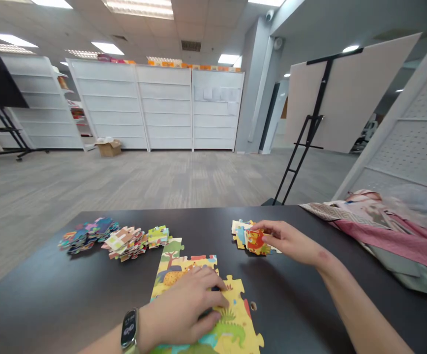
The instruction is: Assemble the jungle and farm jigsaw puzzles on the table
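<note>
A partly joined jigsaw puzzle (pixel 237 322) lies on the dark table, with animals, a tree and a green crocodile on yellow ground. My left hand (pixel 195 305), with a watch (pixel 129 328) on its wrist, rests over the joined pieces, fingers apart and slightly bent. To the right, my right hand (pixel 283 241) pinches a jigsaw piece (pixel 256 241) with a red-orange figure between thumb and fingers. That piece is tilted up over a small pile of pieces (pixel 240 228). Part of the puzzle is hidden under my left hand.
At the left of the table (pixel 69 300) lie a blue-purple pile (pixel 88 235), a mixed pile (pixel 127 242) and a green pile (pixel 158 236) of pieces. Folded cloth and plastic (pixel 394 231) cover the right edge. An easel (pixel 305 137) stands beyond.
</note>
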Motion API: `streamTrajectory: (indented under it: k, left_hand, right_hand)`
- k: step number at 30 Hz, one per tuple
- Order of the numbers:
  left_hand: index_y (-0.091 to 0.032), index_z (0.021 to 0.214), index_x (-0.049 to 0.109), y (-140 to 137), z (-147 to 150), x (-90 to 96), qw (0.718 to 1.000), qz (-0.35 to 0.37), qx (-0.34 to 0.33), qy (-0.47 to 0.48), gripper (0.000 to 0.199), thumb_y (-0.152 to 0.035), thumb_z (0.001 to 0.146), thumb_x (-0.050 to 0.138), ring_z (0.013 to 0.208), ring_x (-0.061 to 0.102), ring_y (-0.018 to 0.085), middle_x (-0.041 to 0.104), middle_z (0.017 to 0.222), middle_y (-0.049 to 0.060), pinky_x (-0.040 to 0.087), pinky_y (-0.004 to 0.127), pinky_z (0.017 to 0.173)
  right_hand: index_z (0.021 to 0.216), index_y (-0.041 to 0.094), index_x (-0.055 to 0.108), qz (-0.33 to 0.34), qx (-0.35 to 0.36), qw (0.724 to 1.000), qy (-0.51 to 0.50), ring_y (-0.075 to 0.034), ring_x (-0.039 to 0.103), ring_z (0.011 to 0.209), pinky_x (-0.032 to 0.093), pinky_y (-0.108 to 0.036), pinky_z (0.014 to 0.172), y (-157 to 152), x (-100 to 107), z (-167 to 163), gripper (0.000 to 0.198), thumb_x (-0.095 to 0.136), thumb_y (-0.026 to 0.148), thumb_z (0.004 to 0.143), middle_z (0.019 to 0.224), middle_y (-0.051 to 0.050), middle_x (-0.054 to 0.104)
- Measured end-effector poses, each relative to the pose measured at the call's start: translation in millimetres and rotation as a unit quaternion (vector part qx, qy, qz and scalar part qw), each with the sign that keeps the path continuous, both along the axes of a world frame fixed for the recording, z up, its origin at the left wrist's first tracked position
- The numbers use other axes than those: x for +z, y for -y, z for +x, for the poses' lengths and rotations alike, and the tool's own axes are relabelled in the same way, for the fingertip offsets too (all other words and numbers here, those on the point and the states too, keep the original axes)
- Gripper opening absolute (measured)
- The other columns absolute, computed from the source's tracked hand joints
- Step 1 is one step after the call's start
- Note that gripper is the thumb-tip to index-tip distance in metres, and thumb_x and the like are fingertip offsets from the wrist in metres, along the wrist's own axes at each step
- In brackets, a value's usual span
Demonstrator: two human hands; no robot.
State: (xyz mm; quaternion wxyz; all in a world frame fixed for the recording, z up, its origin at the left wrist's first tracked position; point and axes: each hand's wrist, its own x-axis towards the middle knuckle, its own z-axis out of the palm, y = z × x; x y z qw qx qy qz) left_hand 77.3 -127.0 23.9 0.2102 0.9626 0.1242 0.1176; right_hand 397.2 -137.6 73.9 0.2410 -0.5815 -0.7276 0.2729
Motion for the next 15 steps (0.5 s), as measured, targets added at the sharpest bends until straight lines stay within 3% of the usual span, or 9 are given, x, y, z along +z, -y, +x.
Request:
streamTrajectory:
  k: [3,6,8,11,15]
  left_hand:
    - [-0.027,0.112,0.064,-0.7,-1.6,-3.0,1.0,-0.001,0.002,0.007,0.023,-0.02,0.091,0.058,0.112,0.057,0.022,0.062,0.124,0.001,0.044,0.038,0.103]
    - [-0.028,0.11,0.066,-1.9,-1.3,-7.5,1.0,0.005,0.001,0.019,0.022,-0.021,0.089,0.061,0.11,0.059,0.023,0.064,0.122,0.002,0.045,0.038,0.102]
    - [-0.028,0.109,0.067,-2.6,-0.7,-8.7,1.0,0.009,0.004,0.024,0.021,-0.022,0.089,0.062,0.108,0.06,0.023,0.064,0.121,0.002,0.045,0.038,0.102]
    - [-0.027,0.108,0.067,-2.7,-0.8,-7.9,0.999,0.01,0.007,0.031,0.02,-0.022,0.089,0.063,0.108,0.06,0.023,0.064,0.12,0.002,0.045,0.037,0.102]
    - [-0.027,0.108,0.068,-1.8,-2.2,-6.4,0.999,0.012,0.005,0.033,0.021,-0.021,0.09,0.062,0.108,0.059,0.022,0.064,0.12,0.002,0.045,0.034,0.101]
  right_hand:
    - [0.116,0.02,0.06,-0.111,0.055,0.99,-0.068,-0.018,0.065,0.081,0.05,-0.026,0.07,18.8,5.7,-19.2,0.035,0.062,0.026,0.081,0.091,-0.002,0.071]
    - [0.096,0.021,0.067,-0.206,0.062,0.976,0.017,-0.014,0.061,0.071,0.046,-0.021,0.06,38.9,0.2,-40.1,0.026,0.067,0.014,0.071,0.082,0.001,0.068]
    - [0.095,0.023,0.072,-0.169,0.067,0.98,0.081,-0.017,0.062,0.079,0.049,-0.024,0.069,48.8,-6.4,-50.5,0.023,0.065,0.013,0.075,0.088,0.0,0.068]
    - [0.103,0.028,0.072,-0.078,0.099,0.989,0.081,-0.019,0.063,0.098,0.049,-0.031,0.09,56.3,-15.2,-60.3,0.027,0.053,0.015,0.089,0.106,-0.003,0.064]
    - [0.101,0.029,0.073,-0.033,0.114,0.991,0.07,-0.018,0.062,0.107,0.049,-0.032,0.097,57.0,-24.6,-66.2,0.035,0.042,0.013,0.095,0.116,-0.004,0.059]
